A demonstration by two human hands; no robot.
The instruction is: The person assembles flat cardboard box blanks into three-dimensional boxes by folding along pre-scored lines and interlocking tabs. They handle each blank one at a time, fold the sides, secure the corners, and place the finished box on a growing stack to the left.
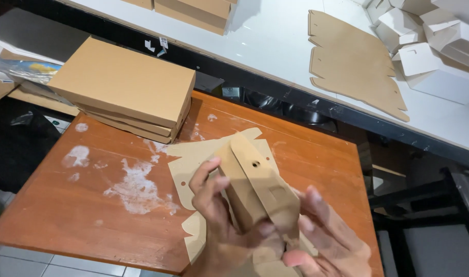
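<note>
A half-folded brown cardboard box (259, 187) with a small round hole in its flap is held up over a paint-stained wooden table (91, 205). My left hand (219, 220) grips its left side, thumb pressed on the lower front. My right hand (324, 238) supports its right side and bottom, fingers against the cardboard. Under the box lie flat die-cut cardboard blanks (193, 159) on the table.
A stack of folded brown boxes (124, 84) sits at the table's back left. Beyond a dark gap, a white table (275, 36) carries a flat cardboard blank (352, 61), white boxes (429, 46) and more brown boxes (198, 10). Tiled floor shows at bottom left.
</note>
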